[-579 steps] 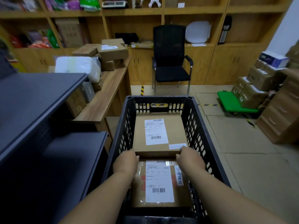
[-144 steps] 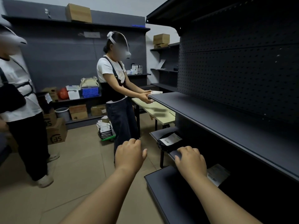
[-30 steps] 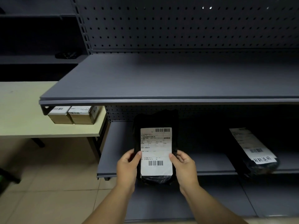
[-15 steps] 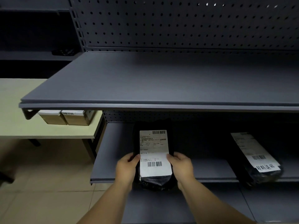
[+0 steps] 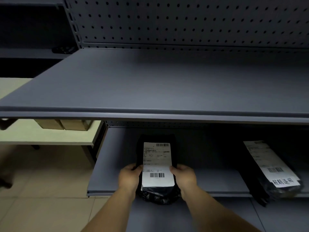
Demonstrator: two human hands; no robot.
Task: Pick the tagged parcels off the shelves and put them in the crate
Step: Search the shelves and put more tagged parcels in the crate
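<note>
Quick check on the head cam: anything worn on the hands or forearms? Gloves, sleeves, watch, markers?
Nothing worn that shows. The left hand and right hand are bare, with no gloves, rings or markers visible. Both forearms are bare from the wrist to the bottom edge of the frame: no sleeve, watch or band in view. Anything above that is out of frame.

body: 2 bare forearms and 2 bare hands in view | left hand (image 5: pixel 129 179): no glove, no ring or watch visible | right hand (image 5: pixel 184 179): no glove, no ring or watch visible | sleeves: none reach the visible forearms, bare to the bottom edge of the view | markings: none visible
</note>
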